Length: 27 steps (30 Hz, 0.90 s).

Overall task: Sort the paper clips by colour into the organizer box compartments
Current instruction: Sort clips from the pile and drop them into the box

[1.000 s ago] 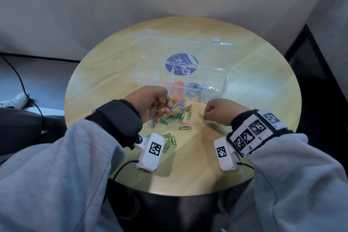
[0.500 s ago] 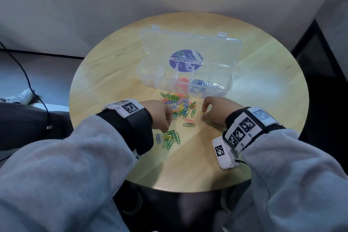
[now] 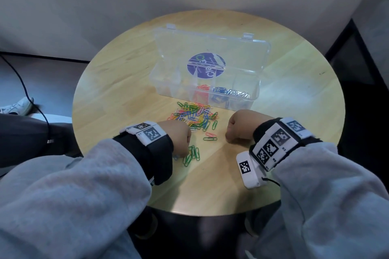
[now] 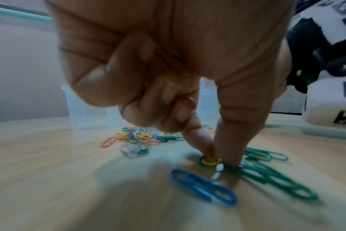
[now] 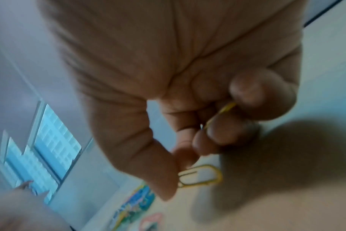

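Blurred right hand [image 5: 188,78] close-up

Pale wood table [image 3: 117,99], smooth, faint sheen; clear glossy plastic organizer box [image 3: 261,63]; coated paper clips [image 4: 204,188] at fingertips [image 4: 230,157].

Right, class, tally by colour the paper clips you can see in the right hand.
Yellow paper clips: 2, one pinched at the thumb tip, the other tucked under the curled fingers of the right hand
Total in view: 2

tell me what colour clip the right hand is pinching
Yellow: the right hand pinches a yellow paper clip, clearest in the right wrist view.
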Motion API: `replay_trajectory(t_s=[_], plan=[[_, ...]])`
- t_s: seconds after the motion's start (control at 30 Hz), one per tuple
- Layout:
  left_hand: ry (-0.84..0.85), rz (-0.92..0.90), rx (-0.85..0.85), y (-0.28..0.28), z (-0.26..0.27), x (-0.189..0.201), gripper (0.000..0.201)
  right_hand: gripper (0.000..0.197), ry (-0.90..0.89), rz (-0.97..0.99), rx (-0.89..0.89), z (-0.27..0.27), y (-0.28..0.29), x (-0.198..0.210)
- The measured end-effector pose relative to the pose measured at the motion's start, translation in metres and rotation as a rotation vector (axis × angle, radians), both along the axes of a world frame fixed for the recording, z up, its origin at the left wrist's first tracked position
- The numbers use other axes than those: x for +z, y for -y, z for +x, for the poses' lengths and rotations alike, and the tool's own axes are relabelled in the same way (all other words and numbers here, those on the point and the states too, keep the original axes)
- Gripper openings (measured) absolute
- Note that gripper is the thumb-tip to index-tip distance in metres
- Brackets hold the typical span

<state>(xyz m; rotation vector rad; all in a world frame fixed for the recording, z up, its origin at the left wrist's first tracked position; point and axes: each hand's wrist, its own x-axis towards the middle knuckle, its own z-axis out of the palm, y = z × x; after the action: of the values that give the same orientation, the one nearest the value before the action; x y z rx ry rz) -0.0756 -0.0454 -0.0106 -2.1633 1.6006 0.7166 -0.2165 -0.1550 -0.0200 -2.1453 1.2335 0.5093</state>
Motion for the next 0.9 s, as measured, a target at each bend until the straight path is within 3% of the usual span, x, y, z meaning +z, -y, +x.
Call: replay_trajectory(t_s=[0.07, 0.2, 0.4, 0.9], plan=[[-0.008, 0.013, 0.008, -0.001, 0.0014, -0.001, 0.01, 0.005, 0.094, 0.105, -0.041, -0.002, 0.0013, 0.0043], [-0.017, 0.014, 0.012, -0.0034, 0.0044, 0.0, 0.01, 0.026, 0.455, 0.466, -0.282, -0.0042, 0.0056, 0.0071], [-0.056, -0.076, -0.021, -0.0037, 0.01, 0.0019, 0.019, 0.026, 0.731, 0.715, -0.482, -0.0033, 0.0065, 0.0094], [-0.099, 0.046, 0.001, -0.0001, 0.0052, 0.0015, 0.013, 0.027, 0.758, 0.78, -0.621, -0.0036, 0.0055, 0.0078]])
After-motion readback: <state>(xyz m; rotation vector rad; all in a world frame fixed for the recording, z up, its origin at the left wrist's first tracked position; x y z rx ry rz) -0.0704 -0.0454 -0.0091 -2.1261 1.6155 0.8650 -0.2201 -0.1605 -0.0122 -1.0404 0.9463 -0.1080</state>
